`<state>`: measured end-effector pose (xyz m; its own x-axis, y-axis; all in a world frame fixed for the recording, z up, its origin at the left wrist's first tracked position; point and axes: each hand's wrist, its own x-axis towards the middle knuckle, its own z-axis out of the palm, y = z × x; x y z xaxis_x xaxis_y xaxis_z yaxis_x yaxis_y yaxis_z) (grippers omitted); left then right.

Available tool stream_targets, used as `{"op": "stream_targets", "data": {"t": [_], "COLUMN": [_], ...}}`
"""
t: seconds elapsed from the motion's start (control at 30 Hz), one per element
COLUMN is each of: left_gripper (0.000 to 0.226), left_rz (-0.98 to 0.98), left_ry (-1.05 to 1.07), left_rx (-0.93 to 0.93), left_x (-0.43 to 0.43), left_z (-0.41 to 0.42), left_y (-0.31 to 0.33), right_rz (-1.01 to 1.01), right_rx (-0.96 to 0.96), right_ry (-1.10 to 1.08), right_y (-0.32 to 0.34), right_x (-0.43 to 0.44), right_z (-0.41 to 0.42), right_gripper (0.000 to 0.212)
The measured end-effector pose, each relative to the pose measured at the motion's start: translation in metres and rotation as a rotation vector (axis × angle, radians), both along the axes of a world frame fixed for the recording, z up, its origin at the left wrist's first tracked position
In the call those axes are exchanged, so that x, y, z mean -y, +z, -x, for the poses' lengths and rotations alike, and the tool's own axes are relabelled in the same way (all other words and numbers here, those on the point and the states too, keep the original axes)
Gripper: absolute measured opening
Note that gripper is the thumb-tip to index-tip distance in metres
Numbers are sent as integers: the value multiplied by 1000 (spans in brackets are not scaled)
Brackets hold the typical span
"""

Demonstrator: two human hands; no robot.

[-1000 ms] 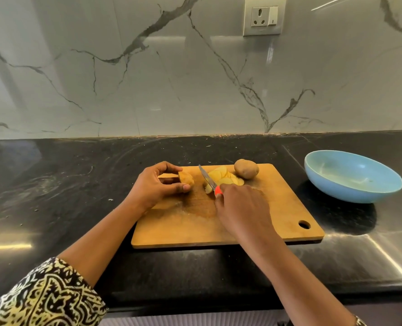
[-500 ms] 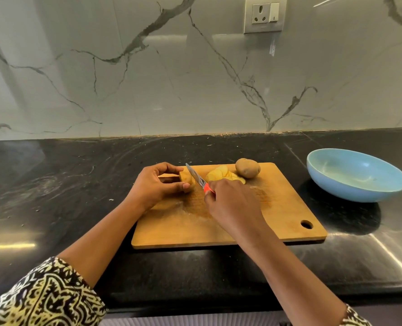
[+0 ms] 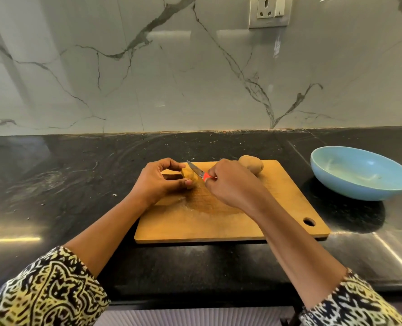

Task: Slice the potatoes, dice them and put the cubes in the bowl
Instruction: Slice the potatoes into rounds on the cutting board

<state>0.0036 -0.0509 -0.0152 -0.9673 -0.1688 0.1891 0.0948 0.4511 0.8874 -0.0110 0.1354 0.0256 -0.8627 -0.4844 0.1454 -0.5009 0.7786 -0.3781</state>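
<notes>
On the wooden cutting board (image 3: 218,222) my left hand (image 3: 157,182) pinches a cut potato piece (image 3: 187,175) between thumb and fingers. My right hand (image 3: 232,182) grips a knife (image 3: 196,171) by its red handle, and the blade lies across the top of that piece. A whole brown potato (image 3: 254,164) sits at the board's far edge, partly behind my right hand. The slices cut earlier are hidden behind that hand. A light blue bowl (image 3: 359,175) stands to the right of the board with no potato in it.
The board lies on a black stone counter (image 3: 54,184) that runs left and right. A marble wall with a socket (image 3: 269,10) rises behind it. The counter's front edge is near my forearms.
My right hand has moved the knife leftward from the pile of slices onto the piece in my left hand. The left hand has stayed in place.
</notes>
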Motion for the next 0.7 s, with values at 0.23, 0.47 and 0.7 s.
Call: {"op": "stream_targets", "data": {"t": [0.23, 0.47, 0.7], "left_gripper": [40, 46, 50], "left_rz": [13, 42, 17], "left_ry": [-7, 3, 12], "left_rx": [-4, -4, 2], "left_x": [1, 0, 2], "left_z": [2, 2, 2], "left_y": [-2, -1, -3], "right_rz": [-71, -207, -182], "right_rx": [-4, -25, -75], "right_ry": [-11, -12, -55], "right_y": [1, -8, -14], "right_x": [7, 11, -16], "right_z": [3, -16, -41], "right_gripper": [22, 26, 23]}}
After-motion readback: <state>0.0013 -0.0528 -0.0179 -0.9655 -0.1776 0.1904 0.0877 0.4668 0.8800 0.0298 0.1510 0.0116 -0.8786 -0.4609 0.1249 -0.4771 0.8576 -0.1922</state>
